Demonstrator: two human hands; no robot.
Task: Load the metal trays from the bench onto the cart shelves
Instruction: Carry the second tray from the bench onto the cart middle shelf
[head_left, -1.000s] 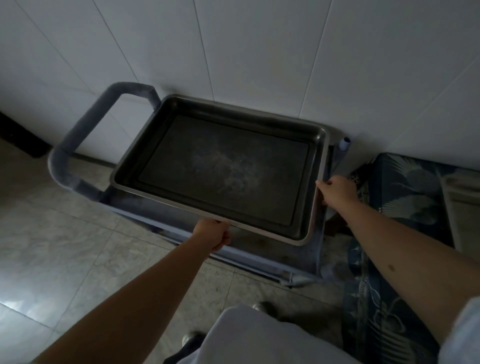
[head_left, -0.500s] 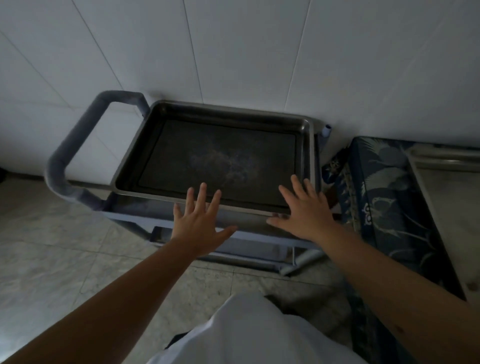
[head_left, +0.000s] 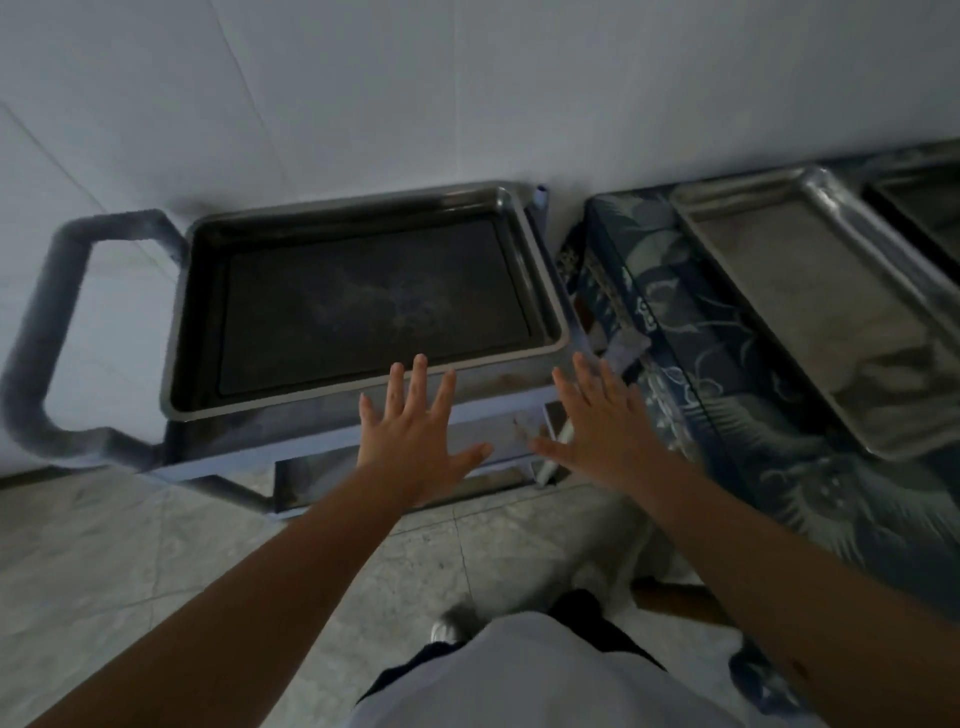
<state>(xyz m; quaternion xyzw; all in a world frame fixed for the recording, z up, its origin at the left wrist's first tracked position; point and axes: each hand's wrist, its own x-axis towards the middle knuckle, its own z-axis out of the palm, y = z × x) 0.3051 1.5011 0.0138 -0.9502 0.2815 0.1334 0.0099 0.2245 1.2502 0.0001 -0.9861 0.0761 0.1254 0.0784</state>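
A dark metal tray (head_left: 363, 306) lies flat on the top shelf of a grey cart (head_left: 498, 426) against the white wall. My left hand (head_left: 415, 436) hovers with fingers spread just in front of the tray's near rim, holding nothing. My right hand (head_left: 602, 426) is spread flat near the cart's right front corner, also empty. On the bench to the right, covered with a blue patterned cloth (head_left: 727, 364), lies a shiny metal tray (head_left: 821, 312). Part of another tray (head_left: 924, 208) shows at the far right edge.
The cart's thick grey handle (head_left: 41, 338) loops out on the left. A lower shelf (head_left: 395, 478) shows under the top one. Tiled floor (head_left: 130, 571) lies in front of the cart. The white wall (head_left: 467, 93) stands right behind cart and bench.
Both hands let go of the tray's rim after setting it on the cart's top shelf and have drawn back, fingers spread. The view has swung right, bringing the bench trays in.
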